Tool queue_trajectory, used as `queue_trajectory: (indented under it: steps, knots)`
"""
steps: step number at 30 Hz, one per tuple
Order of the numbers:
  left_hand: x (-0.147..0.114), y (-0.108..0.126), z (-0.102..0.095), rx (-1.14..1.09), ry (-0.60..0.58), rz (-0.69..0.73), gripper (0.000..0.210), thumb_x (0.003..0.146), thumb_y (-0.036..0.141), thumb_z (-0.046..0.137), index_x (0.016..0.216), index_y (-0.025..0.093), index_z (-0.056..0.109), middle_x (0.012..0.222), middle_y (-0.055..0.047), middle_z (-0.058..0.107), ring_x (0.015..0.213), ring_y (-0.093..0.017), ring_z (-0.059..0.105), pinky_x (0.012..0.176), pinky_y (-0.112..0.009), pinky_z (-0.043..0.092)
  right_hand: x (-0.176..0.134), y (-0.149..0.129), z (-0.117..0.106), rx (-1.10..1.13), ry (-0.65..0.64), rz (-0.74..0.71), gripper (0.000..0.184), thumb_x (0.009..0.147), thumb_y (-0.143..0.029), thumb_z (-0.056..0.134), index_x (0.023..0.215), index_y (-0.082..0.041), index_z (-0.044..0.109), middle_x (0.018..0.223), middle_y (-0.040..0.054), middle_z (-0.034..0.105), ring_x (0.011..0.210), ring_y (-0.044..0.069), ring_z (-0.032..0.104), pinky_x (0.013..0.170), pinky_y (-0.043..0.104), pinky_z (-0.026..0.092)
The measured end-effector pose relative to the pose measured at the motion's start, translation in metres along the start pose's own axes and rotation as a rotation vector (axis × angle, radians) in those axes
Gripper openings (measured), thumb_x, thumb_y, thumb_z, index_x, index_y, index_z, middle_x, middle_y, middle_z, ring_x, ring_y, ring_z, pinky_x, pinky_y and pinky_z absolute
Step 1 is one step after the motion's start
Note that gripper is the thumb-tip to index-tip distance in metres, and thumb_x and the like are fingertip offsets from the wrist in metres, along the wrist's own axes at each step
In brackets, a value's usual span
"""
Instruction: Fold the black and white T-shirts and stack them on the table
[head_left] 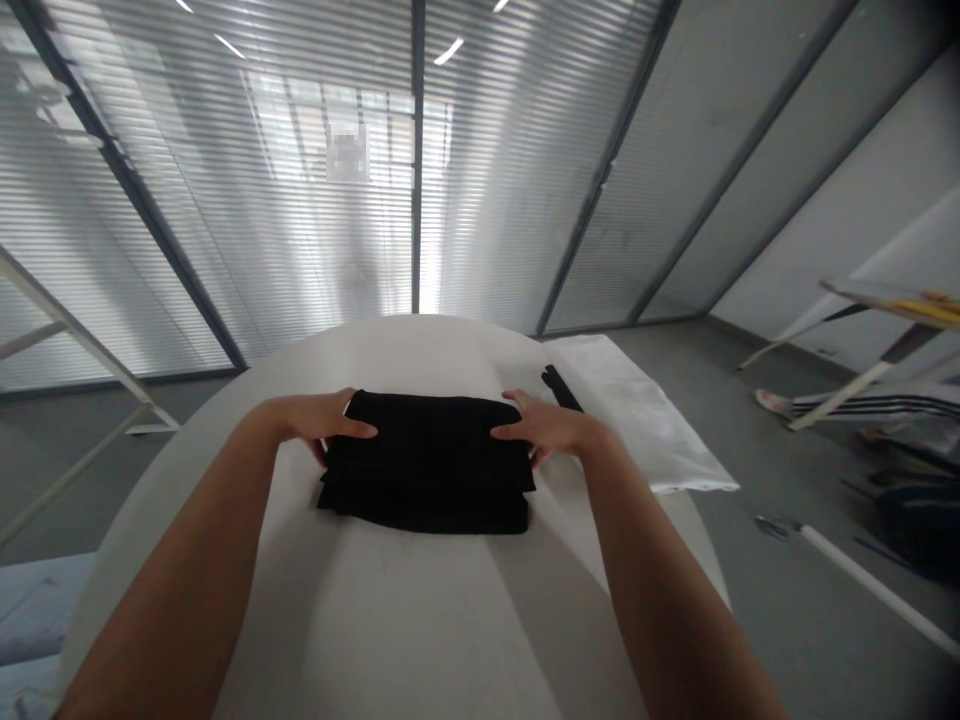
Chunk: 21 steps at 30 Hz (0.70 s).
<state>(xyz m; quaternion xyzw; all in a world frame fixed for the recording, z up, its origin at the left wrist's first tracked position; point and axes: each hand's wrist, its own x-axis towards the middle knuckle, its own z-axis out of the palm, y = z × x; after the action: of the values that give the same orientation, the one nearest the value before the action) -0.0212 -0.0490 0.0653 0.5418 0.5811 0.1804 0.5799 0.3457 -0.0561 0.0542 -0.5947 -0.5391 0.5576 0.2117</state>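
Observation:
A folded black cloth [435,450] lies in layers near the middle of the round white table [420,620]. My left hand [330,420] grips its left edge, thumb on top and the other fingers partly hidden beneath. On the opposite side, my right hand [532,425] holds the right edge in the same way, its thumb resting on the upper layer. A lower fold of the cloth sticks out toward me below the part between my hands. What kind of item the black cloth is, I cannot tell.
A white sheet or bag [637,420] hangs over the table's right edge, with a narrow black strip [561,388] beside it. Slatted blinds [300,220] stand behind. A white metal frame [82,350] is at left; another table [900,305] and a person's striped leg [877,405] are at right.

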Motion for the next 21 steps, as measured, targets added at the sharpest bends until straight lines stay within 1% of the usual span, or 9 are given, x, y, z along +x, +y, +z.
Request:
queue_trajectory:
  steps: [2,4,7,11,13,15,17,19,21]
  knots:
    - [-0.001,-0.002,-0.003,0.015,-0.054,0.022,0.057,0.049,0.025,0.083,0.104,0.023,0.067,0.096,-0.012,0.073,0.073,-0.026,0.069,0.049,-0.025,0.05,-0.009,-0.007,0.0,0.002,-0.04,-0.019,0.09,0.051,-0.034,0.09,0.131,-0.024,0.051,0.08,0.0075,0.07,0.054,0.02,0.062,0.045,0.033,0.052]
    - [-0.002,-0.004,-0.006,0.017,-0.073,0.042,0.059,0.05,0.024,0.082,0.107,0.025,0.067,0.101,-0.012,0.072,0.077,-0.027,0.07,0.05,-0.025,0.049,-0.016,-0.012,-0.001,0.024,-0.061,-0.069,0.087,0.051,-0.029,0.089,0.13,-0.024,0.054,0.082,0.0071,0.07,0.053,0.018,0.062,0.046,0.031,0.051]
    - [-0.005,-0.004,-0.011,-0.012,-0.033,0.067,0.064,0.046,0.02,0.081,0.108,0.025,0.068,0.102,-0.012,0.072,0.079,-0.028,0.069,0.049,-0.025,0.048,-0.023,-0.016,-0.004,0.017,-0.104,-0.111,0.078,0.05,-0.023,0.088,0.123,-0.023,0.061,0.08,0.0059,0.071,0.051,0.016,0.061,0.046,0.029,0.05]
    - [-0.007,-0.004,-0.014,0.058,-0.053,0.021,0.08,0.041,0.02,0.082,0.119,0.026,0.064,0.101,-0.013,0.072,0.073,-0.029,0.069,0.047,-0.025,0.047,-0.024,-0.015,-0.004,-0.103,-0.295,0.033,0.087,0.052,-0.027,0.088,0.132,-0.025,0.054,0.075,0.0043,0.071,0.049,0.018,0.062,0.046,0.03,0.05]
    - [-0.005,-0.004,-0.016,0.162,-0.079,-0.034,0.084,0.04,0.024,0.084,0.121,0.025,0.063,0.095,-0.013,0.073,0.069,-0.029,0.069,0.048,-0.028,0.048,-0.022,-0.013,-0.002,-0.15,-0.306,0.083,0.091,0.05,-0.027,0.088,0.133,-0.025,0.053,0.07,0.0023,0.069,0.048,0.019,0.062,0.046,0.03,0.049]
    - [-0.003,-0.003,-0.016,0.279,-0.029,-0.014,0.08,0.04,0.031,0.085,0.117,0.024,0.065,0.09,-0.012,0.074,0.07,-0.03,0.069,0.054,-0.031,0.05,-0.019,-0.011,-0.003,-0.219,-0.278,0.074,0.087,0.05,-0.029,0.088,0.13,-0.025,0.056,0.065,0.0003,0.067,0.048,0.019,0.061,0.048,0.03,0.048]
    - [-0.001,0.0,-0.013,0.427,0.101,0.088,0.076,0.043,0.041,0.084,0.115,0.023,0.066,0.096,-0.014,0.072,0.085,-0.034,0.068,0.069,-0.036,0.052,-0.018,-0.011,-0.004,-0.341,-0.207,0.002,0.073,0.056,-0.034,0.086,0.124,-0.025,0.061,0.065,0.0014,0.067,0.053,0.02,0.062,0.054,0.032,0.048]
    - [0.0,0.005,0.0,0.618,0.273,0.211,0.075,0.053,0.051,0.078,0.12,0.021,0.064,0.11,-0.017,0.068,0.107,-0.038,0.061,0.087,-0.042,0.047,-0.016,-0.012,-0.005,-0.502,-0.041,-0.132,0.049,0.066,-0.039,0.081,0.11,-0.023,0.068,0.074,0.0062,0.069,0.067,0.025,0.065,0.066,0.036,0.048]
    - [0.003,0.009,0.025,0.804,0.399,0.326,0.072,0.069,0.055,0.066,0.131,0.021,0.057,0.124,-0.019,0.061,0.123,-0.041,0.05,0.099,-0.048,0.038,-0.015,-0.014,0.003,-0.665,0.171,-0.311,0.024,0.076,-0.036,0.074,0.094,-0.022,0.071,0.09,0.0113,0.069,0.088,0.03,0.064,0.081,0.04,0.045]
